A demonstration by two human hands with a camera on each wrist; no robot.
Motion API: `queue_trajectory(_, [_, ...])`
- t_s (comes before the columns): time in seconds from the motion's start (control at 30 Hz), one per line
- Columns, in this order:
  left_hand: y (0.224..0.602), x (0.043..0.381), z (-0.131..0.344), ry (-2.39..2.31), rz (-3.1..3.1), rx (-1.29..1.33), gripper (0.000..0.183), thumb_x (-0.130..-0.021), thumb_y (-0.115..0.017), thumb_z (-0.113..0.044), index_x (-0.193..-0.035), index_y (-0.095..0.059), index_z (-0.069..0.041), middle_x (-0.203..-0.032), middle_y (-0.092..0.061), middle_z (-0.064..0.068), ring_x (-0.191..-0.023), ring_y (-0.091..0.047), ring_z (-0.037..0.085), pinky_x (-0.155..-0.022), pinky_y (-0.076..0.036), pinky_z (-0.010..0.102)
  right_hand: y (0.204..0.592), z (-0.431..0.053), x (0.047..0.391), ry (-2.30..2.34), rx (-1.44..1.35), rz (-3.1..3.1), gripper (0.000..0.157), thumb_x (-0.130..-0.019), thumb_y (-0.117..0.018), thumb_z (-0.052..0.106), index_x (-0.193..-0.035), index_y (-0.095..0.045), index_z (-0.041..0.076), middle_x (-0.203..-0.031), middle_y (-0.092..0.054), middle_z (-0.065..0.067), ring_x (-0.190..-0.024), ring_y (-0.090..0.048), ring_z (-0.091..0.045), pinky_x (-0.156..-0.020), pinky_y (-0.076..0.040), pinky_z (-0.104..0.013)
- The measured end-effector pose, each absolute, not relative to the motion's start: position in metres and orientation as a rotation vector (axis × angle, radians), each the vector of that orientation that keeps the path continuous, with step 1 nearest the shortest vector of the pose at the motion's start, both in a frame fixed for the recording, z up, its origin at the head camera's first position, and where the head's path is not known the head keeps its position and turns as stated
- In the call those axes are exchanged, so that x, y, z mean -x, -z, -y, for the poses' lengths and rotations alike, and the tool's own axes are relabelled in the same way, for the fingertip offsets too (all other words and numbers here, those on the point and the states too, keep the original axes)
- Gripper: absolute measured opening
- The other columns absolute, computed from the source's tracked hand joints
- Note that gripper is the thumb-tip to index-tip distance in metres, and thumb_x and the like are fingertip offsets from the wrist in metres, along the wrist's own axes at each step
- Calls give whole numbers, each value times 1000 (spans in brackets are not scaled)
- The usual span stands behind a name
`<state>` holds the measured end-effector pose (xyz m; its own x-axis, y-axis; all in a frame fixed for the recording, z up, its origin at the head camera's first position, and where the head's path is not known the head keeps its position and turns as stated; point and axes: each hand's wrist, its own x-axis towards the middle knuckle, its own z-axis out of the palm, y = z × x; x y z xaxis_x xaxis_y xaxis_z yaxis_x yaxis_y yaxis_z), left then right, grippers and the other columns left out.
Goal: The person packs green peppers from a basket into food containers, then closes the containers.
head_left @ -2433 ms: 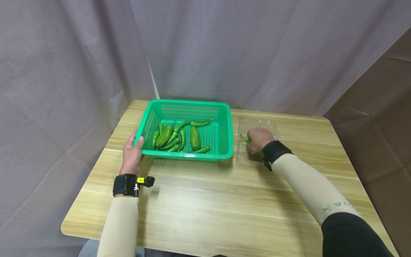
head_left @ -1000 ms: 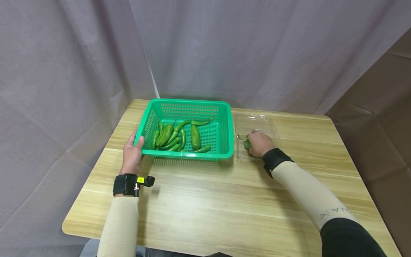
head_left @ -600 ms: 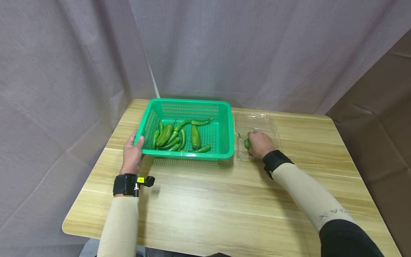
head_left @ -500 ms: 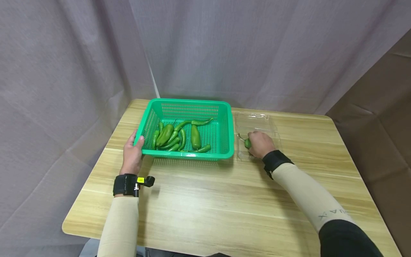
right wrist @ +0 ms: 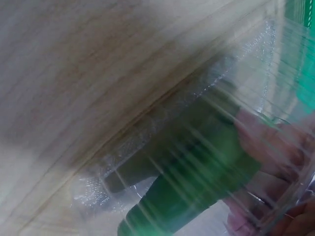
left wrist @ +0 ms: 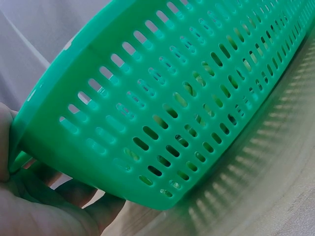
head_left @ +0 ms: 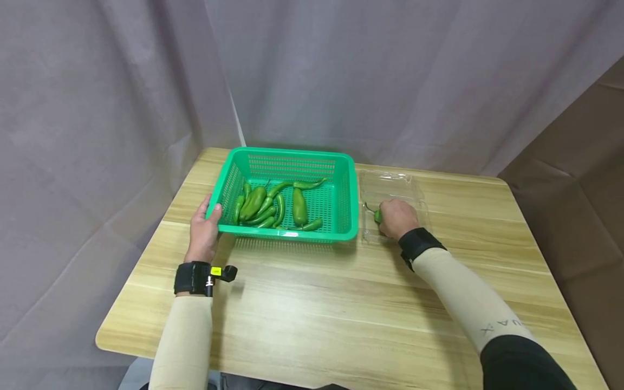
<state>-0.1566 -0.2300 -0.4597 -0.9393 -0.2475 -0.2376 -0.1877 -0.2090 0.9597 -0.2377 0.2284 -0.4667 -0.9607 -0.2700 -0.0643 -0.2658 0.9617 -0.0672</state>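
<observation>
My left hand (head_left: 203,235) grips the front left corner of a green plastic basket (head_left: 287,234), thumb on the rim and fingers underneath. Inside the basket lie several green peppers (head_left: 299,207), some long and thin, others thicker. To the right, my right hand (head_left: 398,219) holds a green pepper (head_left: 377,216) by its stem end, low over a clear plastic container (head_left: 385,183). The right wrist view shows that pepper (right wrist: 192,187) through the clear wall, its body pointing away from the fingers (right wrist: 273,142). The left wrist view shows the basket's slotted wall (left wrist: 128,118) close up.
Both items stand near the back of a wooden table (head_left: 302,309), the container close to the basket's right side. Grey curtains (head_left: 351,81) hang behind and at the left, and a brown cloth (head_left: 585,179) hangs at the right.
Since the earliest frame, the container and the right hand's hold on the pepper have shifted slightly. Over the last second the right hand stays nearly still; the left keeps its grip. The head view shifts slightly.
</observation>
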Motion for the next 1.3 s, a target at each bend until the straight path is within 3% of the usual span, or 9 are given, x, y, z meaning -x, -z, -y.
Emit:
queue_trajectory(0.23, [462,159,231,2337,1945,-541,59,-113,-44,-25,-167,-22,-24,-172,-31,4,-154,-40,23,-127,-38,34,465,-228,239,124,429,-3030,16,-77,-73,1,-72,-59,6,-67,-53,-6,-63,-50,-24,-53,-45,-39])
queue_trajectory(0.6, [461,154,233,2348,1922,-546,60,-112,-45,-25,-167,-22,-23,-172,-31,5,-153,-40,23,-127,-38,34,462,-228,241,160,456,-3008,20,-79,-73,2,-68,-56,7,-66,-49,-4,-61,-46,-23,-54,-37,-33])
queue_trajectory(1.1, [460,154,232,2332,1947,-541,61,-112,-45,-26,-168,-20,-22,-173,-28,4,-156,-36,23,-129,-34,35,450,-228,240,206,443,-2997,18,-80,-70,7,-69,-55,8,-68,-47,-4,-64,-43,-24,-57,-35,-35])
queue_trajectory(1.2, [459,155,232,2326,1960,-532,61,-112,-46,-26,-168,-20,-22,-174,-25,3,-157,-34,24,-130,-33,36,444,-229,240,236,408,-3000,11,-83,-67,12,-84,-67,1,-75,-60,-10,-67,-52,-26,-58,-43,-37])
queue_trajectory(1.3, [458,157,231,2322,1973,-516,62,-112,-45,-26,-168,-20,-23,-175,-22,1,-158,-32,24,-130,-31,37,434,-227,240,333,327,-3019,41,-94,-64,21,-125,-67,-6,-97,-72,-25,-73,-62,-32,-62,-55,-47])
